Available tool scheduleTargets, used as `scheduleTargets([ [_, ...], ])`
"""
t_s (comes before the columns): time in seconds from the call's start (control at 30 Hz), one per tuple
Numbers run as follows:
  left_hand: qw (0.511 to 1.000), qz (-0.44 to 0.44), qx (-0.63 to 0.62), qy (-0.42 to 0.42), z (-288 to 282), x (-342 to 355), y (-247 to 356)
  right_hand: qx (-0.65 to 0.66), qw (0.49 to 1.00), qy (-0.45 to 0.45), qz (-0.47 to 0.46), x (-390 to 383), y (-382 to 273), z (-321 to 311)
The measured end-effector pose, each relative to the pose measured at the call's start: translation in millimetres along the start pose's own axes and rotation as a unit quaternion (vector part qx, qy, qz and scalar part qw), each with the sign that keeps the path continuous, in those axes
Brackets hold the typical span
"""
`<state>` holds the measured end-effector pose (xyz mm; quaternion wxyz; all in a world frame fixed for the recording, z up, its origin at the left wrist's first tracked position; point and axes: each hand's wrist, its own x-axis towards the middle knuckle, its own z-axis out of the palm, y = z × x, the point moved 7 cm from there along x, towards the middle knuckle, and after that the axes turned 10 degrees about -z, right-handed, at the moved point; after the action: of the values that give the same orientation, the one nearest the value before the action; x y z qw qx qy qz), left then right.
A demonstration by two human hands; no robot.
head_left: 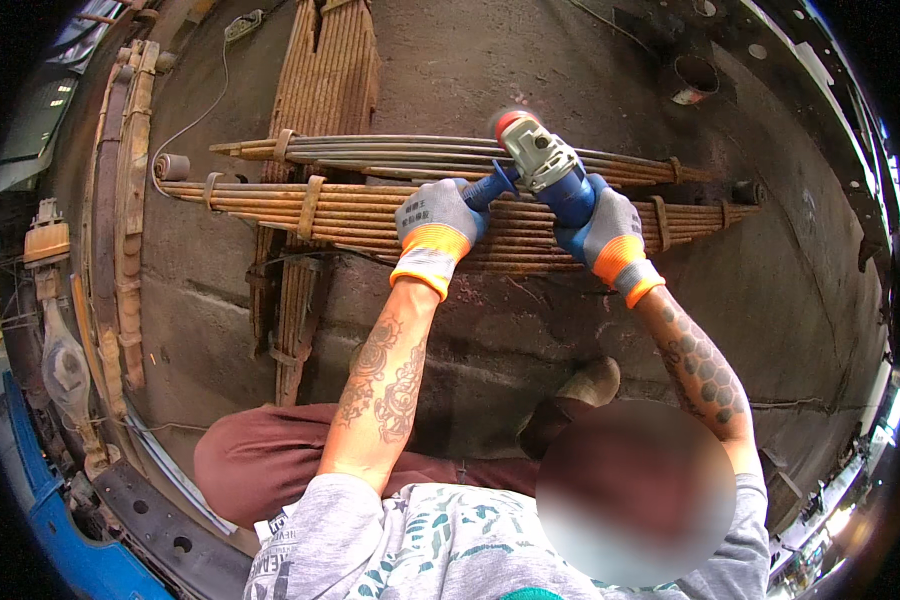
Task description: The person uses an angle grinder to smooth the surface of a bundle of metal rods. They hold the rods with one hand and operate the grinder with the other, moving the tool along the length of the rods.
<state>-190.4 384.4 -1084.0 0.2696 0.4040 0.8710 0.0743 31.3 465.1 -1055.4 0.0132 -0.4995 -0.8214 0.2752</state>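
Observation:
Both my hands wear grey gloves with orange cuffs and hold a blue angle grinder (544, 165) with a metal gear head. My left hand (434, 218) is wrapped round its blue side handle (492, 187). Round the blue body closes my right hand (610, 226). The grinder's reddish disc end (511, 122) points away from me, its edge blurred, over the farther rusty leaf spring (440, 155). A nearer leaf spring (350, 213), a thick stack of rusty strips with clamps, lies under my hands. Whether the disc touches metal I cannot tell.
More leaf spring stacks (332, 70) lie crosswise beneath these two. Long rusty bars (130, 220) and a rusty axle-like part (67, 365) run along the left. A round metal cylinder (695, 80) stands at the far right. A cord (225, 85) trails across the dirty concrete floor.

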Motion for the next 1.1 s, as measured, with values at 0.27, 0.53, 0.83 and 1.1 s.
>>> scheduleTargets([
  [0.27,1.0,-0.019,-0.01,0.011,-10.6,0.3,-16.5,-0.018,1.0,-0.002,-0.014,11.5,-15.7,3.2],
  [0.53,0.999,-0.039,-0.015,0.0,-21.9,2.0,-30.7,-0.002,0.999,0.008,-0.047,19.4,-29.9,8.6],
  [0.83,0.999,-0.03,-0.012,0.001,-37.1,15.5,-34.5,0.011,0.999,0.019,-0.035,29.3,-43.5,-0.6],
  [1.1,0.999,-0.004,-0.042,-0.013,-39.7,8.2,-43.0,-0.025,0.998,0.042,-0.05,17.0,-53.2,4.3],
])
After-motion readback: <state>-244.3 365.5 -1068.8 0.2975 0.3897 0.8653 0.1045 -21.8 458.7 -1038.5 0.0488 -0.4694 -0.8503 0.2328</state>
